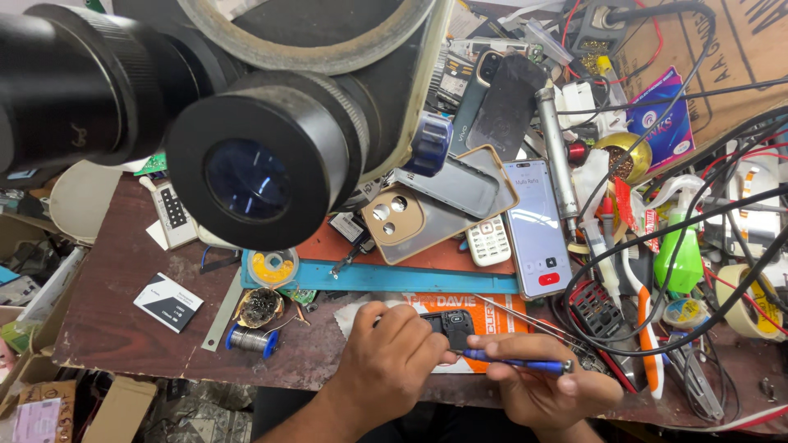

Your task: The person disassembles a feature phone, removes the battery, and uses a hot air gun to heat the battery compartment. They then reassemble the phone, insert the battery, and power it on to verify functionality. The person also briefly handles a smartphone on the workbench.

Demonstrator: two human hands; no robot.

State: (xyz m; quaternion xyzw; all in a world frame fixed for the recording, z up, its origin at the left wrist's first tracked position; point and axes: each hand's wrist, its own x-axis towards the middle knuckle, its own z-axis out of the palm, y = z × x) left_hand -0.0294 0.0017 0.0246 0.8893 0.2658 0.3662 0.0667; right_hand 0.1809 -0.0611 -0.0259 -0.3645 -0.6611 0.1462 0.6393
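Worn brown tabletop (123,316) crowded with clutter: a solder spool (250,339), a small black-and-white box (167,302), an orange mat (505,316), and a lit smartphone (538,227).

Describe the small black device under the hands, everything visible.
The small black device is a dark, flat, roughly rectangular piece with open inner parts showing, apparently plastic and metal. It lies flat on the orange mat at the bench's near edge. The left hand covers its left side; the right hand holds a blue-handled tool whose tip meets its lower edge.
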